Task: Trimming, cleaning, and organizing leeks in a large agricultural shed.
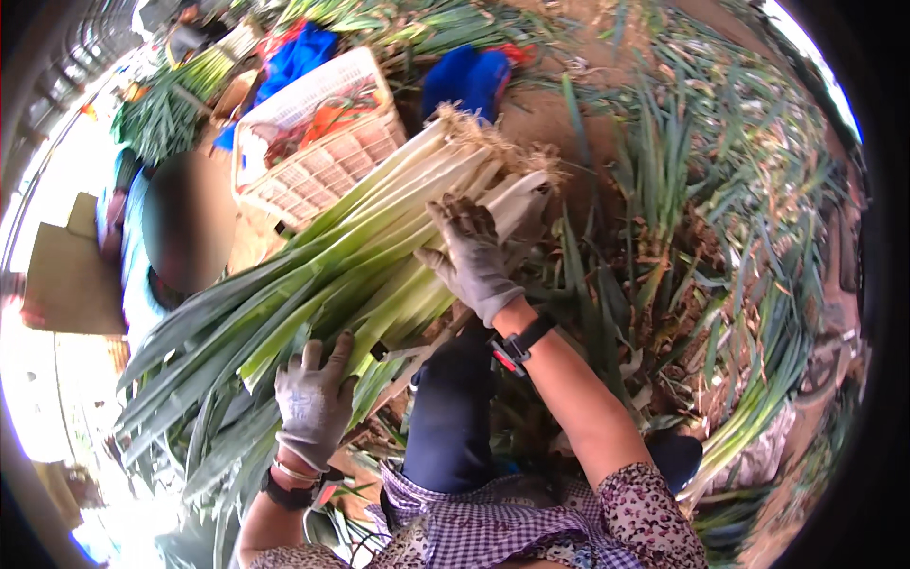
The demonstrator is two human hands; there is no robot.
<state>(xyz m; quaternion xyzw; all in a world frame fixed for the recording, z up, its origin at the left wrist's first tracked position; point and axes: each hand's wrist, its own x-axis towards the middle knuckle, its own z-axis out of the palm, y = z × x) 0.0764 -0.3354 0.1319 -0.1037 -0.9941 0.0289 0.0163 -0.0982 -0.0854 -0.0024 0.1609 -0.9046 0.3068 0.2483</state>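
Note:
A big bundle of leeks (379, 228) lies slantwise before me, with white stalks and shaggy roots at the upper right and dark green leaves fanning to the lower left. My left hand (315, 398), in a pale grey work glove, rests against the leaves on the near side, its fingers spread. Higher up, my right hand (469, 251), in a matching soiled glove, lies on the white stalks near the root end. Its fingers are stretched out and the thumb stands apart. Neither hand is wrapped round a stalk.
Beyond the bundle stands a cream plastic crate (327, 156) holding orange-red material. A blue cloth-like item (464, 81) lies beside it. Another person (142, 237) is at the left, near a cardboard box (76, 280). Loose leeks and leaf scraps (720, 237) cover the ground at the right.

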